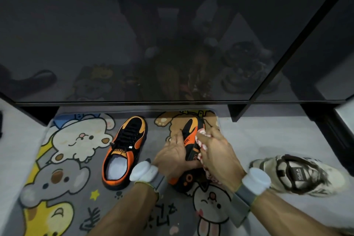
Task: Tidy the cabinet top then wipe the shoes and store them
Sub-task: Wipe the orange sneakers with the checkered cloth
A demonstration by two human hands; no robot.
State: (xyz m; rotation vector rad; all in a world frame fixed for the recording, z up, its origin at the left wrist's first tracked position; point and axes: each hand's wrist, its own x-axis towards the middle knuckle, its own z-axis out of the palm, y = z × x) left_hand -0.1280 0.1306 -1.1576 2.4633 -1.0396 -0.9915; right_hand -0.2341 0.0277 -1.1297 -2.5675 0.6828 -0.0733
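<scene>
L hand grips 1 orange-black shoe, tilted on cartoon mat; R hand clutches 1 red-white cloth against its side. 2nd orange-black shoe upright on mat, just left. 1 white sneaker on floor, right.

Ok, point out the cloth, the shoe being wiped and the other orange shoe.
cloth (204, 135): head view, its upper bunched part
wiped shoe (191, 132): head view, orange side panel
other orange shoe (128, 134): head view, black laces
</scene>
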